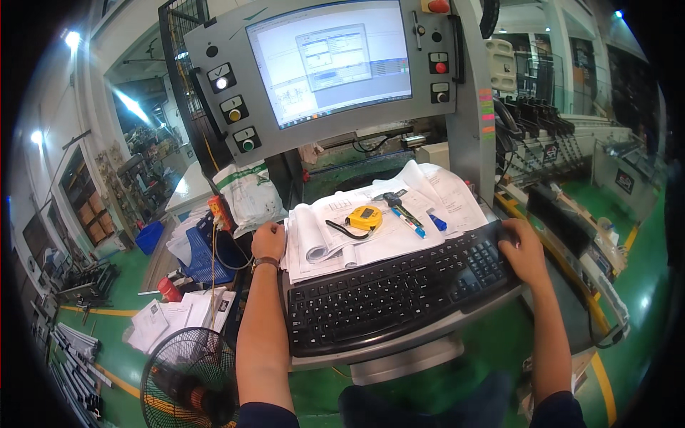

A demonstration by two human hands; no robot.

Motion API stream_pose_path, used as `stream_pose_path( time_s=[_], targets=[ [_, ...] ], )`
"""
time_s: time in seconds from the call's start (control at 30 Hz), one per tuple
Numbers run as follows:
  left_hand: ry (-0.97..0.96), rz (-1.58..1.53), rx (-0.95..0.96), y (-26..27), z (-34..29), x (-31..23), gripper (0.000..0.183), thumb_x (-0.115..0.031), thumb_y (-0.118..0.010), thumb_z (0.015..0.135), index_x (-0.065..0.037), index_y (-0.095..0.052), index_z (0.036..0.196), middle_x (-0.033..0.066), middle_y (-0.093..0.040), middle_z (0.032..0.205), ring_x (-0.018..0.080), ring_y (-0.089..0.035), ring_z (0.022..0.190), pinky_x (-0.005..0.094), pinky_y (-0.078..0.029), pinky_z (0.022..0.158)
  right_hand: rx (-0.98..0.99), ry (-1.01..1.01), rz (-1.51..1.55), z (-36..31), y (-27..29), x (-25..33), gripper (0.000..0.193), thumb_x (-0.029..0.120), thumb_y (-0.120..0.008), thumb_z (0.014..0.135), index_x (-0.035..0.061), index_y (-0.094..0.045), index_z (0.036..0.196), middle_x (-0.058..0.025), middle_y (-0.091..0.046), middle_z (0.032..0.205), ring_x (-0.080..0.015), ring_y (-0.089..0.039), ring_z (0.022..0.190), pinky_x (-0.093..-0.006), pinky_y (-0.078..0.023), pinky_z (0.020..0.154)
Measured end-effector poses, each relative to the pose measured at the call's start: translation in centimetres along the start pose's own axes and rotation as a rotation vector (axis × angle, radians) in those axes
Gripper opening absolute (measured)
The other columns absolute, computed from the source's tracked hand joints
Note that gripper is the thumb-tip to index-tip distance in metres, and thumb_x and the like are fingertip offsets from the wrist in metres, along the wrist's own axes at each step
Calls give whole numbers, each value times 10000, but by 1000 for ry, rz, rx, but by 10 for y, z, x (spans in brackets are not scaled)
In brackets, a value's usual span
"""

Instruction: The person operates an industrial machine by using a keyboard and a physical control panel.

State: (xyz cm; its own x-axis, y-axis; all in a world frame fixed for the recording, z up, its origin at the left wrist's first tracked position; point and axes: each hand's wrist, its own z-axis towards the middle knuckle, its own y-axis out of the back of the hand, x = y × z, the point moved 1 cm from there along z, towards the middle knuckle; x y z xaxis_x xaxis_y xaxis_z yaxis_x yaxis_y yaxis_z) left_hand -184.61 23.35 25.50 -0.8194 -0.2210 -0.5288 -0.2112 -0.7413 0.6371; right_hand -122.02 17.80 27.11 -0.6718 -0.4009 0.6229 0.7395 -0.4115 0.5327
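Observation:
A black keyboard (371, 303) lies on a grey tray below a control panel. My right hand (522, 250) grips its right end, thumb at the edge beside the number keys. At the tray's left side, next to the papers, my left hand (269, 242) is closed with curled fingers; whatever is inside it is hidden. Behind the keyboard spread printed drawing sheets (328, 267), some rolled at the edge. On them rest a yellow tape measure (364, 218) with a black strap, a dark caliper-like tool (389, 198), pens (410, 222) and a small blue object (437, 222).
The panel's lit screen (335, 64) shows a dialog window, with push buttons (234, 114) on both sides. A white plastic bag (250, 196) and a blue basket (203, 253) stand left. A black fan (189, 385) is at lower left. Machinery (542, 143) lines the right.

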Motion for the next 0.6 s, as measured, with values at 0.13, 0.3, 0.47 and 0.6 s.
stream_pose_path(
  time_s=[0.13, 0.3, 0.47, 0.6],
  targets=[
    [-14, 16, -2, 1, 1, -3, 288, -353, -730, 952, -96, -821, 1044, 161, -818, 1034, 397, -776, 1007, 494, -604, 878, -12, -2, 5, 0, -1, -5, 460, 182, -766, 885, 48, -690, 1318, -120, -691, 1344, -298, -687, 1225, -389, -542, 996],
    [-10, 15, 8, 2, 4, -1, 335, -380, -752, 953, -81, -827, 1084, 166, -823, 1037, 377, -784, 987, 464, -601, 888, -19, 26, 5, 1, -3, -8, 485, 185, -780, 882, 51, -682, 1339, -128, -697, 1318, -287, -689, 1198, -385, -533, 1000],
    [-10, 12, 21, 2, 4, -1, 344, -381, -742, 956, -76, -823, 1092, 167, -822, 1044, 378, -783, 999, 463, -600, 894, -6, 5, 12, 1, -2, -4, 483, 174, -772, 886, 46, -677, 1343, -128, -705, 1301, -285, -691, 1189, -383, -532, 998],
    [-19, 11, 7, 0, 3, -5, 299, -356, -732, 947, -93, -822, 1059, 171, -817, 1039, 413, -772, 1007, 498, -601, 885, -16, 11, 25, 1, -2, -6, 481, 173, -771, 885, 46, -677, 1339, -127, -712, 1289, -285, -694, 1181, -385, -533, 991]
  ],
)
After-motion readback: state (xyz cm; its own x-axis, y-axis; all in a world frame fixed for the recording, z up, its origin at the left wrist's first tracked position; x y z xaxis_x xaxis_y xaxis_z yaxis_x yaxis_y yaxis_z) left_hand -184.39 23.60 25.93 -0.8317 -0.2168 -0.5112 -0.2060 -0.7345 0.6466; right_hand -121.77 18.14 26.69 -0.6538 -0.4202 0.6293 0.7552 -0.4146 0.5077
